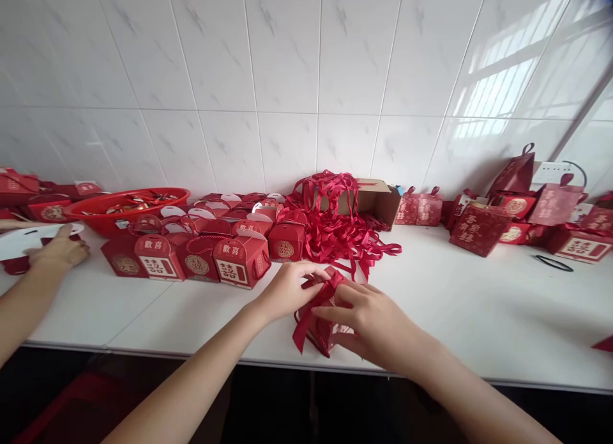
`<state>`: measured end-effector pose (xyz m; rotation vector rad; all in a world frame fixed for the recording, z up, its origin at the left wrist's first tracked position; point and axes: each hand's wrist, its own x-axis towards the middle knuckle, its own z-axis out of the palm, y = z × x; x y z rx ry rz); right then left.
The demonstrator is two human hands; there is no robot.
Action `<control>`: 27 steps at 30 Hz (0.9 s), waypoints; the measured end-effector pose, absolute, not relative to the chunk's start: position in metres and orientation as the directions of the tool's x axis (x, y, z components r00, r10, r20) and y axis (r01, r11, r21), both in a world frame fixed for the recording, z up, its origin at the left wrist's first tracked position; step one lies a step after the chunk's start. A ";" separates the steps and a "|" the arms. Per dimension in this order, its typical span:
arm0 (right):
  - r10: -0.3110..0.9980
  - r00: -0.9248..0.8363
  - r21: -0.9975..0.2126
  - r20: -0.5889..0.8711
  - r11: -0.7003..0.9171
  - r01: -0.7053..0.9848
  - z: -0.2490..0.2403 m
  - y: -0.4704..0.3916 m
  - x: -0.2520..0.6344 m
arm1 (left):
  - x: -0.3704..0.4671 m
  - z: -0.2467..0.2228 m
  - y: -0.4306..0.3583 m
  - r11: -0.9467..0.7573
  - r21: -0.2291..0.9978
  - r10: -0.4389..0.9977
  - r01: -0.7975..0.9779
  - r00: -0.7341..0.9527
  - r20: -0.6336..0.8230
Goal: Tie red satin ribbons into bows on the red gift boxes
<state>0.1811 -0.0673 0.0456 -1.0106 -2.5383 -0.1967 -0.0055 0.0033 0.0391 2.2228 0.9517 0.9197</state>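
A small red gift box (322,334) stands near the table's front edge, partly hidden by my hands. A red ribbon (301,329) is wound at its top, with one tail hanging down the left side. My left hand (290,290) pinches the ribbon at the top left of the box. From the right, my right hand (371,313) has its fingers curled around the ribbon and the box's side. Just behind lies a heap of loose red ribbons (335,233), spilling out of a cardboard box (387,204) on its side.
Rows of red gift boxes (196,259) stand to the left. Behind them is a red basin (98,223) of small wrapped items. A co-worker's hand (60,249) holds a white-and-red carton at far left. More red boxes (481,229) and a black loop (554,263) lie right.
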 end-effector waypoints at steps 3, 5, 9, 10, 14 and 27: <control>0.589 -0.571 -0.021 0.572 0.707 0.707 0.024 -0.063 0.172 | -0.004 0.042 0.004 -0.605 0.677 0.772 0.418 0.516 0.371; 0.583 -0.495 -0.061 0.644 0.685 0.726 0.013 -0.064 0.166 | -0.004 0.042 0.004 -0.599 0.682 0.776 0.419 0.513 0.367; 0.565 -0.389 -0.056 0.728 0.614 0.787 0.002 -0.066 0.152 | -0.004 0.041 0.004 -0.572 0.710 0.794 0.410 0.495 0.353; 0.545 -0.371 -0.044 0.752 0.603 0.796 0.000 -0.066 0.150 | -0.004 0.040 0.005 -0.567 0.717 0.796 0.406 0.493 0.351; 0.457 -0.331 -0.059 0.826 0.654 0.754 -0.005 -0.066 0.149 | -0.004 0.039 0.006 -0.558 0.733 0.798 0.388 0.493 0.346; 0.578 -0.729 -0.270 0.366 0.816 0.511 0.062 -0.070 0.218 | -0.006 0.034 0.010 -0.608 0.713 0.757 0.349 0.526 0.388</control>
